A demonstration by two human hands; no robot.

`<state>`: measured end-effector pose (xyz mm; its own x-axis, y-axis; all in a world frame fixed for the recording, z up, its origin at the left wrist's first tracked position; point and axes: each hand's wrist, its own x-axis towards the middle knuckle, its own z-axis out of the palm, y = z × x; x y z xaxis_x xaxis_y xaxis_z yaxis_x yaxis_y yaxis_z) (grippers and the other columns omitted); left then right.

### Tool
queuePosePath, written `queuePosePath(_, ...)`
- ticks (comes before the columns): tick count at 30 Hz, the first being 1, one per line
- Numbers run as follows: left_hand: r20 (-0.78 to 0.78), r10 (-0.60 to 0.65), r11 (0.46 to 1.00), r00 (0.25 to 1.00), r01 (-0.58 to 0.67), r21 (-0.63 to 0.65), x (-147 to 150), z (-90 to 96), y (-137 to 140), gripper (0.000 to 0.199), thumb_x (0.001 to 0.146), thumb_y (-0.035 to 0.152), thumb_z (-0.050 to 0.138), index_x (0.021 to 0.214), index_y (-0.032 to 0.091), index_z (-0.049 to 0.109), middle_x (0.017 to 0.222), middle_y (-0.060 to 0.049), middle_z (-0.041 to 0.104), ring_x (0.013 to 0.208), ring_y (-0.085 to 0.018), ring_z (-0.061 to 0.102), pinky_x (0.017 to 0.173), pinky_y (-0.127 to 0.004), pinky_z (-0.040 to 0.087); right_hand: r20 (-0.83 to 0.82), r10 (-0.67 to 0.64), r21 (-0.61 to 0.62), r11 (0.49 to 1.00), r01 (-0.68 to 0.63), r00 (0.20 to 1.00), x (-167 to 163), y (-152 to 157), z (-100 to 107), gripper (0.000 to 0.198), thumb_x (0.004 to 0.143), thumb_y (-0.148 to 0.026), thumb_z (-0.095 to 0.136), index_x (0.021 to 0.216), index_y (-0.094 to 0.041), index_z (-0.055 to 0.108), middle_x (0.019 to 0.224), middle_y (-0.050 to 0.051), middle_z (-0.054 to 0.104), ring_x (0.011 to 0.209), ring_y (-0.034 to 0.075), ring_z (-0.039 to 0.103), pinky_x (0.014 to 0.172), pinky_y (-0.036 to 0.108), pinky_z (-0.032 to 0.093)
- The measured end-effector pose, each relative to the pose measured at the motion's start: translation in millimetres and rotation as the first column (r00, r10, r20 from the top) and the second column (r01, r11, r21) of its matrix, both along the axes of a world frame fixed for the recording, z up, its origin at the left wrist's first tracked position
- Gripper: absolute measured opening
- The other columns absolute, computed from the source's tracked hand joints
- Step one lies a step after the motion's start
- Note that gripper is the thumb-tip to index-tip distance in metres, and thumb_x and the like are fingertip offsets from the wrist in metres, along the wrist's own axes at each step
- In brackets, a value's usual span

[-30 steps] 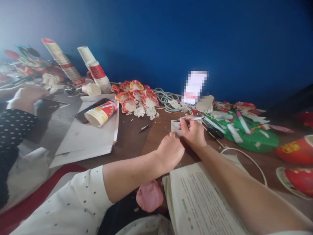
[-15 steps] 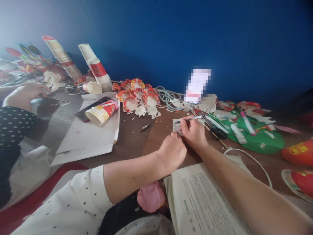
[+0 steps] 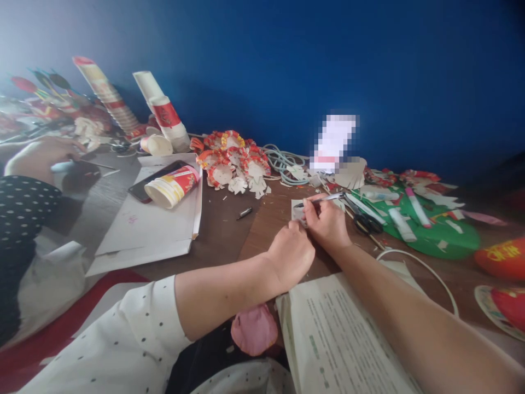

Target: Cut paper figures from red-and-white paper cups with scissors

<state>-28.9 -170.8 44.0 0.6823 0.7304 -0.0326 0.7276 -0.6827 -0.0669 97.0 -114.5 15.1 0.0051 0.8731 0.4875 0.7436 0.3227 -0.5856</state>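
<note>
My right hand (image 3: 329, 223) grips a pen (image 3: 327, 199), its tip over a small piece of white paper (image 3: 296, 210) on the brown table. Curled closed, my left hand (image 3: 292, 254) rests at the near edge of that paper, beside my right hand. Its fingertips are turned away, so anything inside them is hidden. A black pen cap (image 3: 244, 213) lies to the left of the paper. Just right of my right hand are scissors (image 3: 366, 221) with dark handles.
A printed booklet (image 3: 328, 334) lies under my right forearm. Paper cups (image 3: 166, 117) and red paper cutouts (image 3: 233, 158) line the back by the blue wall. Glue sticks (image 3: 402, 224) lie on a green sheet (image 3: 455, 241). At left, another person's hand (image 3: 45, 156) is at work.
Both my hands keep nearly the same pose at the paper. The whole view has shifted slightly. A bluish object now shows beneath the other person's hand.
</note>
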Motion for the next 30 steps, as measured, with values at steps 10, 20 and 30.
queuePosePath(10, 0.009, -0.015, 1.0, 1.0, 0.015, 0.002, -1, -0.1, 1, 0.024, 0.086, 0.011, 0.049, 0.091, 0.004, 0.07, 0.096, -0.022, 0.064, 0.095, -0.029, 0.058, 0.074, -0.034, 0.046, -0.002, -0.002, -0.017, 1.0, 0.002, 1.0, 0, 0, 0, 0.021, 0.091, -0.038, 0.049, 0.085, -0.02, 0.058, 0.079, 0.01, 0.071, 0.079, 0.025, 0.069, 0.072, 0.035, 0.051)
queuePosePath(20, -0.025, 0.003, 1.0, 1.0, -0.003, -0.003, -4, 10.6, -4, 0.024, 0.084, 0.015, 0.05, 0.093, 0.005, 0.07, 0.101, -0.021, 0.061, 0.096, -0.028, 0.056, 0.076, -0.034, 0.046, 0.006, 0.004, -0.014, 1.0, -0.004, 1.0, 0, 1, 0, 0.023, 0.091, -0.039, 0.048, 0.086, -0.019, 0.058, 0.082, 0.011, 0.07, 0.081, 0.026, 0.068, 0.074, 0.036, 0.051)
queuePosePath(30, -0.069, -0.015, 1.0, 0.998, 0.016, 0.024, 0, 6.3, -5, 0.024, 0.086, 0.016, 0.049, 0.088, 0.007, 0.071, 0.092, -0.019, 0.063, 0.092, -0.028, 0.058, 0.074, -0.034, 0.045, 0.045, 0.012, 0.044, 0.999, -0.014, 0.999, 1, 1, 0, 0.022, 0.091, -0.038, 0.049, 0.084, -0.019, 0.058, 0.075, 0.009, 0.069, 0.073, 0.024, 0.068, 0.07, 0.034, 0.051)
